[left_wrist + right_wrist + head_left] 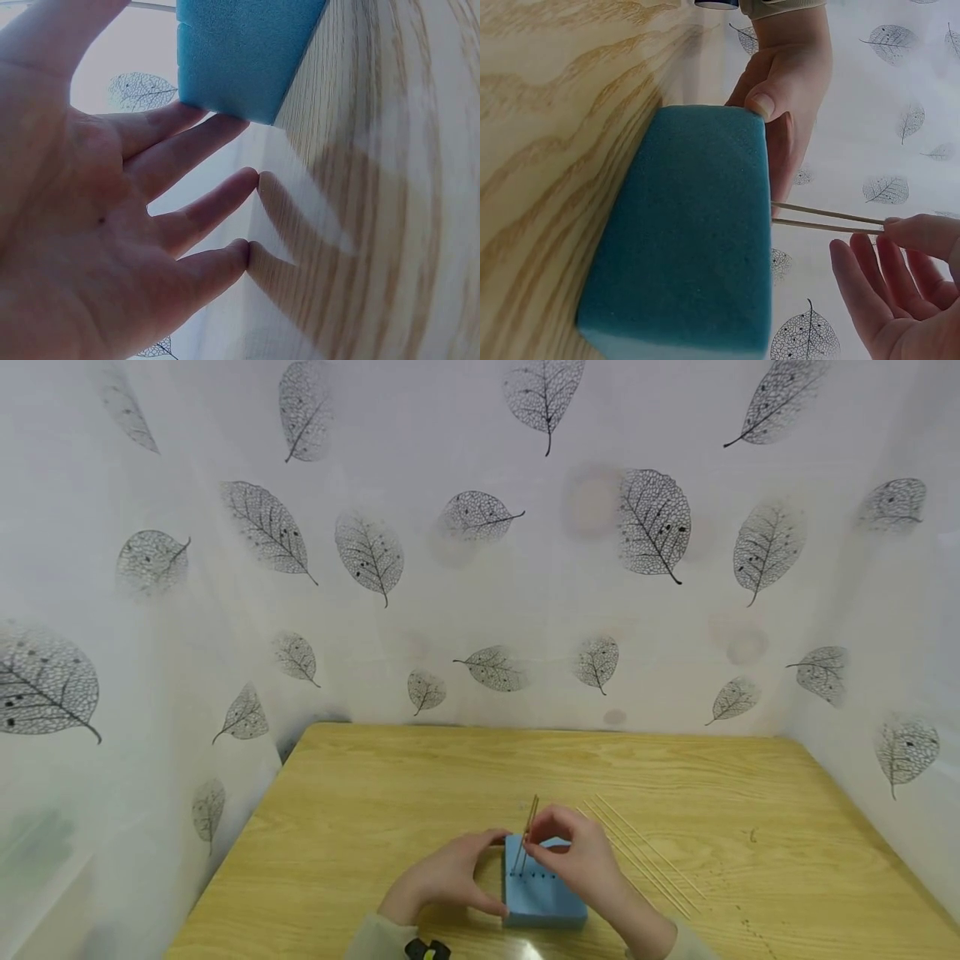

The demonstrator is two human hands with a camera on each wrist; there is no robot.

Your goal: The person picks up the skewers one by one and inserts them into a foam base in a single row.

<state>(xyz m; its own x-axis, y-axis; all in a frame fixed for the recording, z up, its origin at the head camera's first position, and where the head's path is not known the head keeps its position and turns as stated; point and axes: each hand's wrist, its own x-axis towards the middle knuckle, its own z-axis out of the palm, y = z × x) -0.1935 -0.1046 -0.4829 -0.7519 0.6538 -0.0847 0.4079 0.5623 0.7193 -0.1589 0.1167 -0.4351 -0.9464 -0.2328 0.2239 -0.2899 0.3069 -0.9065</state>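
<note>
A light-blue foam block (543, 903) with a row of small dark holes lies on the table. My left hand (448, 872) spans its left side, thumb at the near edge, fingertips at the far edge. In the left wrist view, two fingertips touch the foam block (240, 60) while two others rest against the tabletop. Two thin wooden sticks (829, 226) rise from the block's top. With thumb and fingertips, my right hand (581, 853) pinches a stick above the block; the right wrist view has the right hand (907, 300) at the sticks' upper ends.
Several loose thin sticks (651, 847) lie slantwise on the wooden table (390, 777), right of the block and partly behind my right hand. A white curtain (480, 593) printed with dark leaves surrounds the table. A black band (427, 950) shows by my left sleeve.
</note>
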